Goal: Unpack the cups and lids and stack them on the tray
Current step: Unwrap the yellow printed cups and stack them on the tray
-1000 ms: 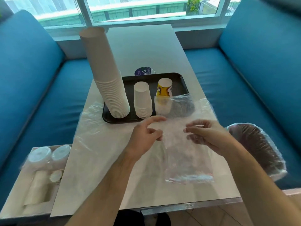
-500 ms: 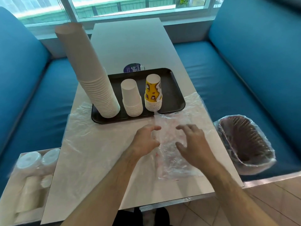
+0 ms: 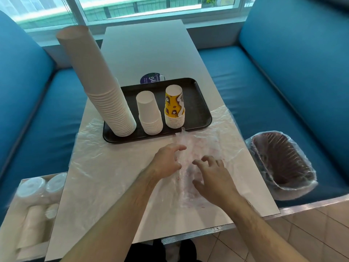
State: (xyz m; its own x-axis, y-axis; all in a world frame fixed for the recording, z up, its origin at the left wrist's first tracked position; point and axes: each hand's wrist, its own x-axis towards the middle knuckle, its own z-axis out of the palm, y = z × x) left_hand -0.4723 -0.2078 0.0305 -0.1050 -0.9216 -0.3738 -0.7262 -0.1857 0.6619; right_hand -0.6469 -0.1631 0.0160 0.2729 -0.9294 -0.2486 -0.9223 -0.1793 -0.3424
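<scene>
- While blue padded benches [image 3: 283, 76] flank it on both sides, the long pale grey counter [image 3: 151, 53] runs toward the window and carries everything else.
- Clear crinkled plastic sheeting [image 3: 98, 167] lies flat over the near half of the counter, reaching under the tray's front edge.
- On the right bench stands a brown mesh bin lined with clear plastic [image 3: 281, 165].
- At the left, a pale box [image 3: 28, 205] holds wrapped white lids and cups.
- The black rectangular tray [image 3: 196, 103] sits mid-counter with 3 upside-down stacks on it.
- The tall leaning stack of white paper cups [image 3: 102, 87] stands at the tray's left end.
- The short white cup stack [image 3: 149, 114] stands in the middle.
- The yellow patterned cup stack [image 3: 174, 108] stands at the right.
- A small clear plastic bag with red print [image 3: 190, 178] lies crumpled near the front edge.
- The left hand [image 3: 166, 161] and right hand [image 3: 213, 178] rest on that bag, fingers loosely spread and lightly curled, gripping nothing firmly.
</scene>
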